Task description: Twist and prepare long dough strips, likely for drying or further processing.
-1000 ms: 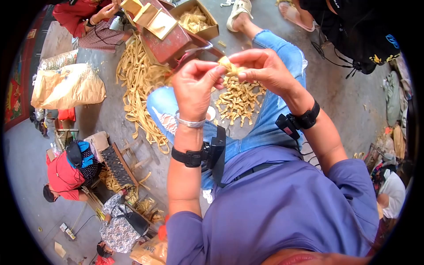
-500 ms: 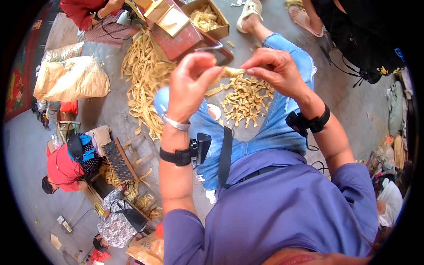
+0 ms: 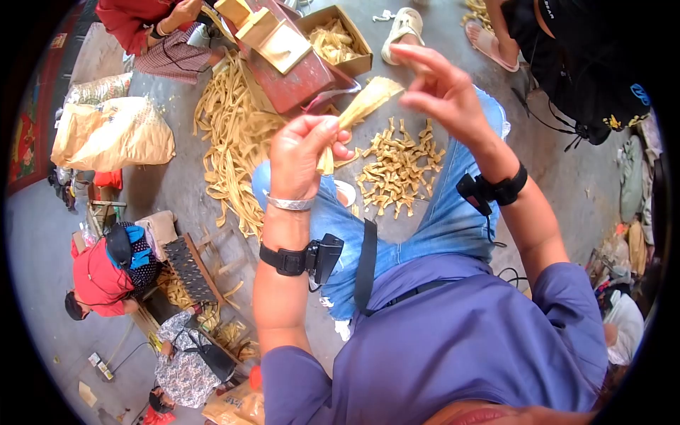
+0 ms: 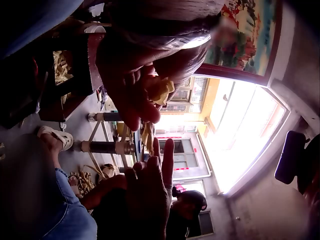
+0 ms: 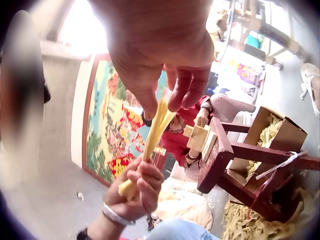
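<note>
The grey floor (image 3: 559, 163) is the biggest thing under you. The red wooden stand (image 3: 297, 74) sits on it, out in front of you. Every place here is told from that stand.

Far off to the left of the stand lies a big brown sack (image 3: 113, 134). Right beside the stand, on its left and running back toward you, is a heap of long strips (image 3: 230, 134). They are pale yellow and all tangled. Touching the stand on its right is a cardboard box (image 3: 354, 65) with more yellow bits inside. On the near side of the stand, a pile of knotted pieces (image 3: 400, 170) is spread on the floor.

Your two hands are up in the air on the near side of the stand, above that pile. Your left hand (image 3: 301, 159) is the lower one, closer to you. Its fingers are curled tight round the bottom end of one yellow strip (image 3: 361, 106). A silver bangle (image 3: 289, 203) sits on that wrist.

Your right hand (image 3: 446, 92) is higher and more to the right, about level with the stand's near corner. In the right wrist view, its thumb and fingertips pinch the top end of the same strip. The strip fans out wide at that end. One finger sticks out straight.

The strip runs in a slanted line between your hands. It is low on the left and high on the right, and it touches nothing else.
</note>
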`<state>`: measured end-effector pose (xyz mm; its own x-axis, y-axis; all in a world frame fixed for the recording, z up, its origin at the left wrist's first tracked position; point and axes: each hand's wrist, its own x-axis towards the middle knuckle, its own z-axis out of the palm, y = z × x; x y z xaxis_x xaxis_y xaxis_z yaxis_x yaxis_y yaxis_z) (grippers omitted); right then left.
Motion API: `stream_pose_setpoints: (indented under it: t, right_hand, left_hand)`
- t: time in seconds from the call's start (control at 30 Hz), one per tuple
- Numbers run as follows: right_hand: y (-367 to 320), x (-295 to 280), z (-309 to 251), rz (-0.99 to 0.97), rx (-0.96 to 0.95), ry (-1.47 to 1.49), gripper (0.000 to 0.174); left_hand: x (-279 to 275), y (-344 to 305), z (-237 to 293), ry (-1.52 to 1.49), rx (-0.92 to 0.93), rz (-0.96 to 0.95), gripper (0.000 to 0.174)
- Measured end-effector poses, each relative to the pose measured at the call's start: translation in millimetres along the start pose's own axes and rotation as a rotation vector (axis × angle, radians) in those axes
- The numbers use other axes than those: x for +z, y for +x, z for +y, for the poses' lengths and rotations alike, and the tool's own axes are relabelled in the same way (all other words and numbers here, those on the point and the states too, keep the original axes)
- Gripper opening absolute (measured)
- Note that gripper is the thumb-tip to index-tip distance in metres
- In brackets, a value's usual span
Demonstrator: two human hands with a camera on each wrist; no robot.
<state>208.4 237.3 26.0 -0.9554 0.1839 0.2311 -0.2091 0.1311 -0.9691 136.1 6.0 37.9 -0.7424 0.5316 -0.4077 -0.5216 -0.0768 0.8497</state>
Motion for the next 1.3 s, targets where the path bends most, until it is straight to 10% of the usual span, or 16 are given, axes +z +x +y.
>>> stream_pose_setpoints:
  t: [0.07,0.17,0.53,0.7,1.1,1.3]
  right_hand:
    - [0.3,12.5,-10.4,-0.125,-0.107,-0.183,0.063]
    - [11.1,16.6,5.3,-0.268,-0.313,-0.334,0.03]
    - [66.2,37.7,14.4,-0.372,-0.227,-0.27,0.014]
    - [141.0,64.4,44.5,-0.247,0.004,-0.192,0.013]
    - [204.9,90.5,107.0,-0.099,-0.15,-0.569,0.012]
    - [204.8,52.6,130.9,0.095,-0.066,-0.466,0.018]
  left_hand:
    - [-0.7,1.2,-1.4,-0.026,-0.019,-0.022,0.013]
    - [2.3,2.6,2.1,-0.043,-0.016,-0.064,0.013]
    - [-20.0,20.2,37.0,0.329,0.133,0.046,0.011]
    - [-56.9,84.4,56.7,0.303,0.263,0.204,0.016]
    - [-103.6,159.4,46.4,0.262,0.129,0.246,0.018]
    - [-107.5,130.2,47.5,-0.076,0.074,0.034,0.033]
